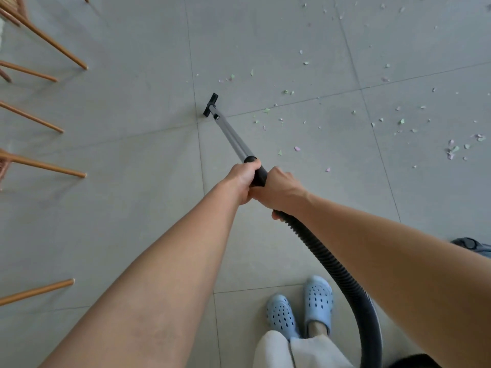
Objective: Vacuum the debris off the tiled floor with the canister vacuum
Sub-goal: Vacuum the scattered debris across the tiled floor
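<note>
Both my hands grip the black handle of the vacuum wand. My left hand point(243, 180) holds the upper end, my right hand point(280, 191) sits just behind it where the ribbed black hose point(332, 264) begins. The silver wand point(233, 138) slants forward to a small black floor nozzle point(210, 104), which rests on a grout line of the grey tiled floor point(132, 181). Several small green and pink paper scraps point(267, 110) lie scattered to the right of the nozzle and toward the far right point(451, 151). A dark part of the canister point(470, 245) shows at the right edge.
Wooden chair legs point(53, 46) stick in along the left edge, with more wooden chair legs lower down point(42, 166). My feet in light blue clogs point(300, 306) stand at the bottom, and the hose curves past them to the right.
</note>
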Demonstrator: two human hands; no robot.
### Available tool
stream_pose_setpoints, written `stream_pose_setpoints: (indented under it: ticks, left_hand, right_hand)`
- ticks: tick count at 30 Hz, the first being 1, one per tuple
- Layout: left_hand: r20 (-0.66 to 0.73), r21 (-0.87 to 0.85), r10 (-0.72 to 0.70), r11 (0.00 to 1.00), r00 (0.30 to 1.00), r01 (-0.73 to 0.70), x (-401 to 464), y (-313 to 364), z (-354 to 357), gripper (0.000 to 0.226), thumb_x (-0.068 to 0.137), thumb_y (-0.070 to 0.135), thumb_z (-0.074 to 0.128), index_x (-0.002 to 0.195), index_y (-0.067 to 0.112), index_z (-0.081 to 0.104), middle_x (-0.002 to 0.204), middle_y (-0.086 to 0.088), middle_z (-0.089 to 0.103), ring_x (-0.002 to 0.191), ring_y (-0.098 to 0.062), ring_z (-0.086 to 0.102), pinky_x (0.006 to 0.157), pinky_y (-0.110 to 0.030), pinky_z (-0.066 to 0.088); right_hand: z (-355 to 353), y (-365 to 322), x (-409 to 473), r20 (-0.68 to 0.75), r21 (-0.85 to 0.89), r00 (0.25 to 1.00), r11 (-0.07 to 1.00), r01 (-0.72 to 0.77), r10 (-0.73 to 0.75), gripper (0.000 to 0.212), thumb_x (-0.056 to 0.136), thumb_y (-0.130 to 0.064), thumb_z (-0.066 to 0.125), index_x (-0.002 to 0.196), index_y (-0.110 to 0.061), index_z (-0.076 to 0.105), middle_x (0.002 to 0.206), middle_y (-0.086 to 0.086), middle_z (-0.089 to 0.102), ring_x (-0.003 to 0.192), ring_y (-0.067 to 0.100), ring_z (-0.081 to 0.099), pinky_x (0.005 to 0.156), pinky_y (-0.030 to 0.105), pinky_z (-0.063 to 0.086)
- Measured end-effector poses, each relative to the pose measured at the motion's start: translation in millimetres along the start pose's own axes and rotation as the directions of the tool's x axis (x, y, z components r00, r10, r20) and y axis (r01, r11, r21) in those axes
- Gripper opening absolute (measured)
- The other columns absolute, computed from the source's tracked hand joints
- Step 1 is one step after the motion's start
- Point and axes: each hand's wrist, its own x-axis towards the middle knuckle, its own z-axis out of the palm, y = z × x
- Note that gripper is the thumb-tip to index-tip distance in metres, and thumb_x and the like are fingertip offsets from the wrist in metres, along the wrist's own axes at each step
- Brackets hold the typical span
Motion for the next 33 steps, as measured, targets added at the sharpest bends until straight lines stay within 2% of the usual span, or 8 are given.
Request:
stream_pose_setpoints:
  ticks: [5,10,15,18,24,33]
  left_hand:
    - [-0.025,0.043,-0.008,0.999,1.0,0.009,9.5,22.4,-3.5,0.041,0.094,0.031,0.058,0.126,0.006,0.053,0.116,-0.015,0.064,0.101,-0.031,0.064,0.076,-0.034,0.05]
    - [-0.032,0.026,-0.026,0.999,0.999,0.027,20.2,50.6,-3.3,0.039,0.095,0.031,0.056,0.127,0.009,0.052,0.113,-0.015,0.063,0.102,-0.032,0.063,0.077,-0.036,0.05]
    - [-0.049,0.014,-0.038,0.999,0.998,0.039,30.9,79.2,-0.1,0.041,0.096,0.031,0.054,0.13,0.011,0.048,0.121,-0.017,0.061,0.105,-0.033,0.062,0.083,-0.04,0.052]
    - [-0.056,0.009,-0.044,0.999,0.997,0.044,40.4,95.2,-2.3,0.042,0.095,0.032,0.054,0.131,0.011,0.047,0.121,-0.016,0.061,0.104,-0.033,0.062,0.082,-0.039,0.052]
    - [-0.066,-0.005,-0.032,0.999,0.997,0.032,58.0,120.4,-11.6,0.041,0.094,0.032,0.056,0.129,0.011,0.049,0.119,-0.015,0.062,0.091,-0.03,0.061,0.073,-0.033,0.049]
    - [-0.047,0.011,-0.008,1.0,0.999,0.009,95.4,163.2,-41.4,0.035,0.095,0.031,0.054,0.125,0.014,0.049,0.11,-0.011,0.061,0.089,-0.026,0.061,0.077,-0.035,0.051]
  right_hand:
    - [-4.8,-15.2,17.2,0.006,0.043,1.0,0.999,-0.029,0.029,0.031,0.083,-0.033,0.061,0.081,-0.014,0.037,0.064,0.007,0.062,0.028,0.017,0.058,0.034,0.023,0.044]
    - [-24.3,-34.2,36.0,0.045,0.04,0.999,0.999,-0.029,0.028,0.031,0.085,-0.034,0.061,0.087,-0.012,0.039,0.073,0.01,0.063,0.033,0.019,0.061,0.033,0.026,0.048]
    - [-48.3,-48.3,55.2,0.097,0.035,0.995,0.999,-0.016,0.013,0.029,0.082,-0.032,0.06,0.091,-0.01,0.043,0.07,0.01,0.063,0.032,0.019,0.06,0.034,0.027,0.05]
    - [-57.6,-59.0,68.4,0.105,0.047,0.994,0.999,-0.018,0.013,0.028,0.081,-0.032,0.059,0.086,-0.011,0.041,0.065,0.011,0.061,0.025,0.018,0.055,0.03,0.023,0.043]
    - [-64.3,-81.3,92.8,0.118,0.102,0.993,0.994,-0.022,0.01,0.029,0.081,-0.032,0.061,0.083,-0.012,0.039,0.065,0.011,0.06,0.024,0.019,0.054,0.029,0.025,0.043]
    - [-66.7,-129.6,131.9,0.119,0.166,0.992,0.984,-0.063,0.043,0.03,0.08,-0.032,0.061,0.085,-0.011,0.04,0.063,0.013,0.061,0.025,0.02,0.055,0.029,0.025,0.042]
